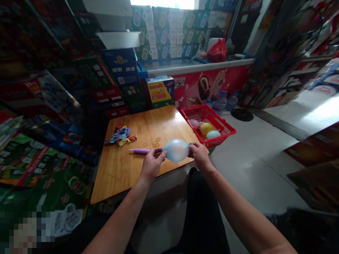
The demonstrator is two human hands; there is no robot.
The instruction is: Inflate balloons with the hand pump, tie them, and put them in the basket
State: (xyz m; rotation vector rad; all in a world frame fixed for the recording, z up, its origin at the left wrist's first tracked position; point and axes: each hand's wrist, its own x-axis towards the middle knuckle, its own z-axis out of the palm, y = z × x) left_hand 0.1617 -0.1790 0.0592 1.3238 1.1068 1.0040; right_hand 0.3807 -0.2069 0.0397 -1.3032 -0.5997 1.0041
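Note:
A pale blue inflated balloon [176, 150] is held level between my hands, above the near right edge of the wooden table [119, 180]. My left hand [154, 160] is closed at its left end, thumb pressed against the skin. At the other end, my right hand [198, 154] pinches the balloon's neck. A purple balloon pump [141, 151] lies on the table just beyond my left hand. Several rubber bands [156, 141] are scattered behind it. Farther left sits a heap of uninflated balloons [121, 135] in mixed colours.
A red basket [225, 131] right of the table holds pink, yellow and pale blue balloons [206, 127]. Stacked cartons [124, 77] stand behind and left of the table. A red chest freezer [185, 88] is at the back, with water bottles [221, 103] before it.

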